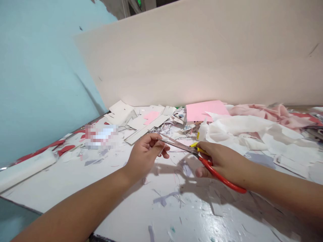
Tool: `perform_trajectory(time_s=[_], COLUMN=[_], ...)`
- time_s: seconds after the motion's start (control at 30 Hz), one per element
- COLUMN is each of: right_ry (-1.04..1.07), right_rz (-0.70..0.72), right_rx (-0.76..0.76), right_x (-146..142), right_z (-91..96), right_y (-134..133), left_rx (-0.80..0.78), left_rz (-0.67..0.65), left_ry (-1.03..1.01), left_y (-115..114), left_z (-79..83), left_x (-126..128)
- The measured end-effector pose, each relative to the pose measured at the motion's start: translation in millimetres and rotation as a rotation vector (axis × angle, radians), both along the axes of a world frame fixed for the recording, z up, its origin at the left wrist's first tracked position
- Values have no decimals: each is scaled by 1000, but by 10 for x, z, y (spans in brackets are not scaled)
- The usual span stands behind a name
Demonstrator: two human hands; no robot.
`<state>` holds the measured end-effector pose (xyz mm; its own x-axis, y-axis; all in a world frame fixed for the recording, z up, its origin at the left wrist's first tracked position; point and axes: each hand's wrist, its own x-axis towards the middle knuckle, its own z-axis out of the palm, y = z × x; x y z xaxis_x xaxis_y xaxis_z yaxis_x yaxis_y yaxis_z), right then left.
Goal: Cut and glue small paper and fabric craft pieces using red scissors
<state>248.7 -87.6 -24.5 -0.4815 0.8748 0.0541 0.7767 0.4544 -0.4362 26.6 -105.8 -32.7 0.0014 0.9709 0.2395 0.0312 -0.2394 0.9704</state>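
My right hand point(219, 158) grips a pair of scissors point(214, 173) with a long red handle and some yellow near the pivot. Its narrow blades point left and stand slightly apart. Pinched in the fingers of my left hand point(147, 151) is a small piece of white paper point(163, 146), mostly hidden by the fingertips. The blade tips reach that paper, right beside my left thumb. Both hands are above the white tabletop point(113, 198), where their shadows fall among thin paper scraps.
Behind my hands lie cut card strips point(146, 129), a pink sheet point(207, 111) and a white glue bottle point(202, 130). Crumpled white paper point(252, 129) and pink cloth point(270, 114) spread to the right. A white roll point(27, 169) lies at the left edge. A pale board point(202, 57) rises behind.
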Motion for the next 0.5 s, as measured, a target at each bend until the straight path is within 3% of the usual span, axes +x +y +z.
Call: perform_trajectory(time_s=[0.5], right_ry=[-22], right_rz=[23], right_rx=[-40], right_x=[-3], right_z=[7], right_y=[-15], left_rx=[-40], left_rz=[-52], left_ry=[-8], left_y=[-17], left_z=[-50], left_x=[16])
